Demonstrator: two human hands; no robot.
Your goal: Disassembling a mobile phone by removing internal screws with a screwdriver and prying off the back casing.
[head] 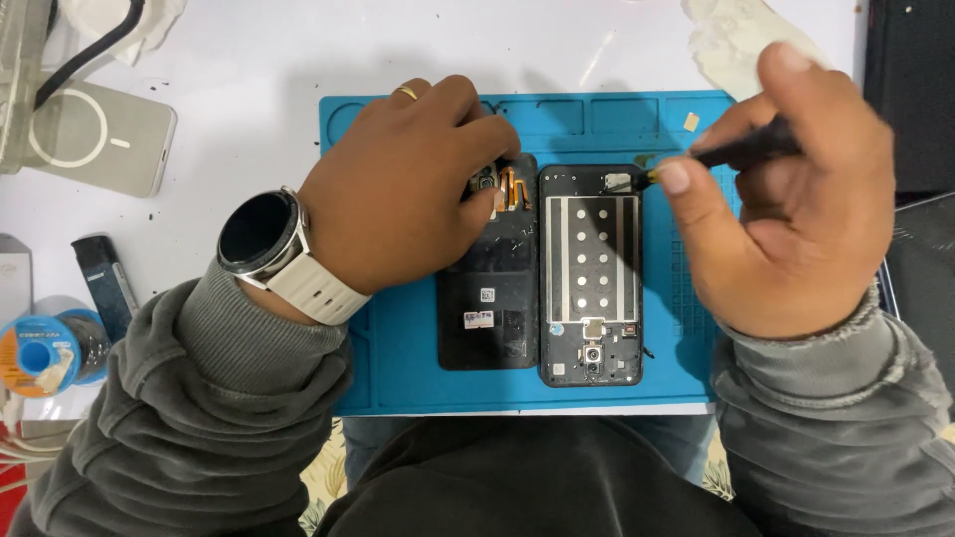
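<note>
While our left hand (398, 194) presses fingertips on the detached phone back (487, 268) on the blue mat (398, 368), our right hand (796, 199), clenched round a black tool (741, 149), points leftward at the upright-lying phone frame's (591, 273) top end.

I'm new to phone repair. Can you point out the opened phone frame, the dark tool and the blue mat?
opened phone frame (591, 273): head view, its striped middle panel.
dark tool (741, 147): head view, its handle.
blue mat (398, 368): head view, bare lower-left area.
</note>
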